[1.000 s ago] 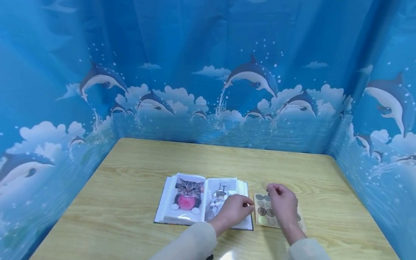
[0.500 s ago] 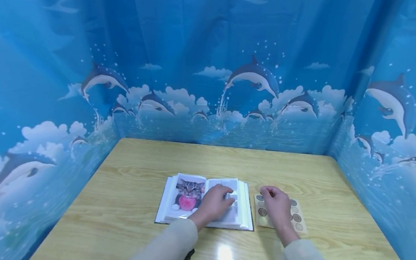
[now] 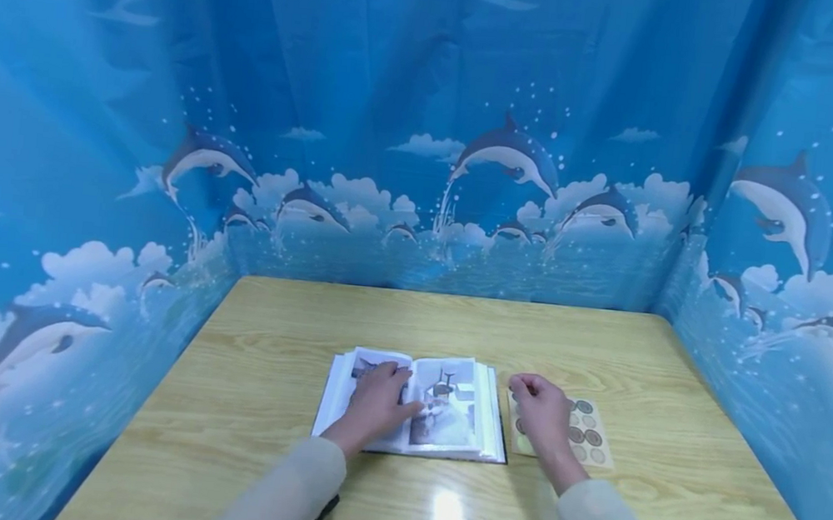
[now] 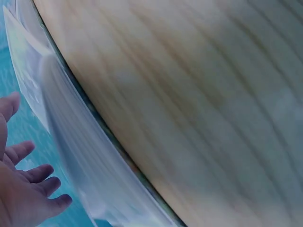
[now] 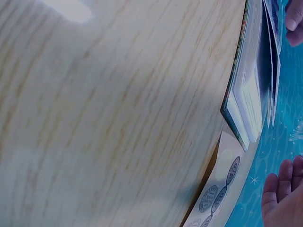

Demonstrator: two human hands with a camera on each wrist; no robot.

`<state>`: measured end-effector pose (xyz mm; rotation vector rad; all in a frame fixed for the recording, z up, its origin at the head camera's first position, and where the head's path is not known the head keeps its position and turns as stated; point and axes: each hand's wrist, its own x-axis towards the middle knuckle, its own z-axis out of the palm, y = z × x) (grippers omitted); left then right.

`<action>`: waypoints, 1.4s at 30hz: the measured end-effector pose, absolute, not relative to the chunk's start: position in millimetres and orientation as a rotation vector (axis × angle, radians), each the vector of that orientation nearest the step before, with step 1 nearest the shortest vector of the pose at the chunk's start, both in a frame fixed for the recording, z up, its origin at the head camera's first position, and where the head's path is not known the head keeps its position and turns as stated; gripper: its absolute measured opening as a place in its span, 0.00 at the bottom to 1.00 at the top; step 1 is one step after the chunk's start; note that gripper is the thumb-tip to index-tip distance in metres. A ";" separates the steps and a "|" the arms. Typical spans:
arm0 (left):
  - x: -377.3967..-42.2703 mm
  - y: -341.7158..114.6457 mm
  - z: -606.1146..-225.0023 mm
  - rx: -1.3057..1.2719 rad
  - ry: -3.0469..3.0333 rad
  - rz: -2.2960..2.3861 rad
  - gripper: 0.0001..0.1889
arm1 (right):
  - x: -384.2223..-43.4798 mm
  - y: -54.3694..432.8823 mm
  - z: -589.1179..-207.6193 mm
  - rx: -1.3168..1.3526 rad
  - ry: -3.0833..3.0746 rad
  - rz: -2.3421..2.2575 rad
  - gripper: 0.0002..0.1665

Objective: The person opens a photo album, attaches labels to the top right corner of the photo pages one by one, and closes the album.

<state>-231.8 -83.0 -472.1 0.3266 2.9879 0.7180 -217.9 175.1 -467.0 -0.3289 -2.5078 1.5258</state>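
A photo album lies open on the table, a picture on each page. My left hand is over its left page, fingers spread and covering most of the cat photo. In the left wrist view the fingers of the left hand are loosely extended beside the page edges. To the album's right lies a beige sheet of round stickers. Above that sheet's left part, my right hand keeps thumb and forefinger together at the tips; I cannot tell whether they pinch something small.
The wooden table carries both items near its middle. A blue curtain printed with dolphins encloses the back and sides. The album's thick page stack stands a little higher than the sticker sheet beside it.
My left hand has moved left from the album's right edge across to the left page, its fingers spreading. The right hand has shifted slightly left, uncovering more stickers on the sheet's right side.
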 end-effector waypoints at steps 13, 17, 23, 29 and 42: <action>-226.9 -131.0 -489.8 0.298 2.978 0.800 0.39 | -219.2 167.7 -465.5 -0.327 -2.563 1.495 0.16; -227.3 -135.7 -494.6 0.325 2.952 0.799 0.40 | -219.6 164.4 -465.7 -0.310 -2.561 1.495 0.16; -225.4 -135.9 -496.0 0.321 2.943 0.770 0.40 | -221.2 160.2 -463.2 -0.290 -2.556 1.513 0.15; -221.9 -131.4 -495.2 0.391 2.960 0.765 0.40 | -224.2 155.1 -460.2 -0.270 -2.545 1.503 0.14; -207.9 -107.4 -494.4 0.480 2.981 0.716 0.39 | -236.2 130.4 -454.4 -0.172 -2.595 1.404 0.13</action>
